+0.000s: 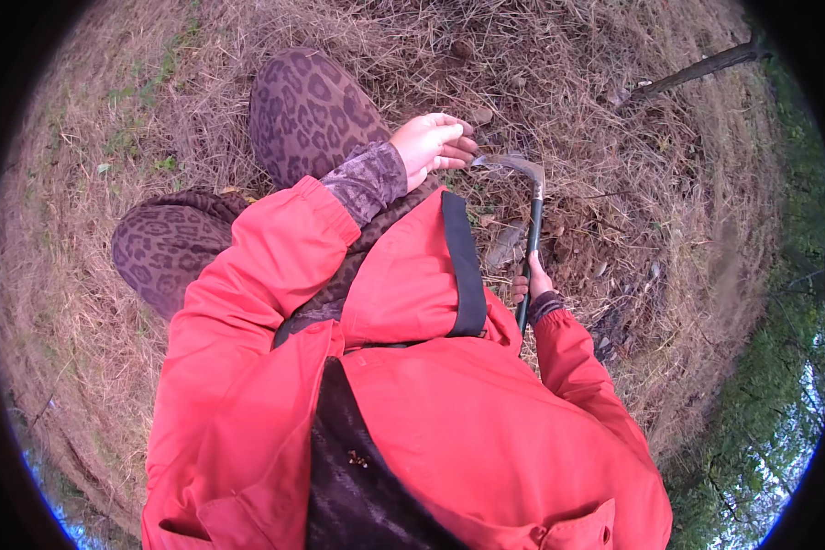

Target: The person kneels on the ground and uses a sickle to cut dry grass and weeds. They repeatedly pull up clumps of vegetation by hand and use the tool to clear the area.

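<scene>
My right hand [535, 280] is wrapped around the dark handle [535, 227] of a sickle. Its curved metal blade [515, 163] bends to the left, with the tip close to the fingertips of my left hand [440, 146]. That left hand hovers beside my knee, fingers partly extended, and I see nothing held in it. Whether a fingertip touches the blade is hard to tell. Below the blade, dry grass and bare brown soil [570, 240] lie around the handle. The handle's lower end is hidden behind my red jacket [509, 412].
My bent legs in leopard-print trousers [309, 110] take up the left side. A thin tree trunk or branch [701, 71] stands at the upper right. Flat pale stones [505, 245] lie near the handle. Dry grass [75, 240] covers the ground, with green foliage [763, 385] along the right rim.
</scene>
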Action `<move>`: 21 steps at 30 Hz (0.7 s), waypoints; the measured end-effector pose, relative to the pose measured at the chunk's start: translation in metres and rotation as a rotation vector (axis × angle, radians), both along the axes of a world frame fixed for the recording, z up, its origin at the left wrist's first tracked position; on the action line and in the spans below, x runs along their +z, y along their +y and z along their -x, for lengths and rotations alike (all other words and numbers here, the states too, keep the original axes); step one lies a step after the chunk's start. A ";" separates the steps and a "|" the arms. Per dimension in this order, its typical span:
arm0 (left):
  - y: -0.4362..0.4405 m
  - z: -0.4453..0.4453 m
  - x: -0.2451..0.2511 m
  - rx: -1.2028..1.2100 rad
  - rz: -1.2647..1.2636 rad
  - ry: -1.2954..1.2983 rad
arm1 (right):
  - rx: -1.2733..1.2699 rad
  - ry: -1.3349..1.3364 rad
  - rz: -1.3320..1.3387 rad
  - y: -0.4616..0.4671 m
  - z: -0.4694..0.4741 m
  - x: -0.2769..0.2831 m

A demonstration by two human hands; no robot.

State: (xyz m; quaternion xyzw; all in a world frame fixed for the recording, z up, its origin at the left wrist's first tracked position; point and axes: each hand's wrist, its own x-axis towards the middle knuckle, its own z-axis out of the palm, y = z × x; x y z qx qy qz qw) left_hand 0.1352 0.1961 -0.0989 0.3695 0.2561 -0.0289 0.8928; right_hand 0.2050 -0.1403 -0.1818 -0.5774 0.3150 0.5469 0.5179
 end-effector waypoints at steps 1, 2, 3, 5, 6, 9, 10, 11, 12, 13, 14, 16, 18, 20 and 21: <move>0.000 0.000 0.000 0.006 -0.008 0.012 | -0.039 0.065 0.034 -0.001 -0.001 -0.006; 0.000 0.000 0.000 0.008 -0.011 0.017 | 0.007 -0.035 0.109 -0.004 -0.002 -0.011; 0.000 0.000 0.000 0.010 -0.013 0.019 | 0.002 -0.047 0.215 -0.007 -0.004 -0.016; 0.000 -0.001 -0.001 0.008 -0.015 0.018 | -0.003 -0.077 0.248 -0.013 -0.011 -0.021; 0.001 -0.001 -0.001 0.009 -0.011 0.021 | 0.041 -0.113 0.218 -0.017 -0.014 -0.022; 0.002 -0.002 -0.001 0.016 -0.018 0.022 | 0.023 -0.073 0.208 -0.024 -0.022 -0.021; 0.003 -0.002 -0.001 0.017 -0.016 0.019 | 0.054 -0.103 0.218 -0.025 -0.024 -0.020; 0.004 -0.001 -0.001 0.015 -0.009 0.009 | 0.042 -0.069 0.227 -0.027 -0.026 -0.018; 0.004 0.000 0.000 0.027 0.002 0.000 | 0.055 -0.119 0.246 -0.028 -0.028 -0.016; 0.005 0.000 0.000 0.032 -0.002 0.003 | 0.031 -0.082 0.254 -0.028 -0.029 -0.014; 0.005 0.001 0.001 0.035 -0.003 0.009 | 0.011 -0.054 0.253 -0.029 -0.031 -0.012; 0.005 0.001 0.002 0.037 -0.004 0.013 | 0.046 -0.085 0.223 -0.032 -0.034 -0.009; 0.004 0.001 0.003 0.042 -0.006 0.008 | 0.027 -0.065 0.226 -0.036 -0.038 -0.009; 0.004 0.001 0.003 0.050 -0.008 0.018 | 0.072 -0.125 0.243 -0.042 -0.042 -0.013; 0.004 0.001 0.003 0.050 -0.009 0.018 | 0.046 -0.075 0.237 -0.045 -0.045 -0.015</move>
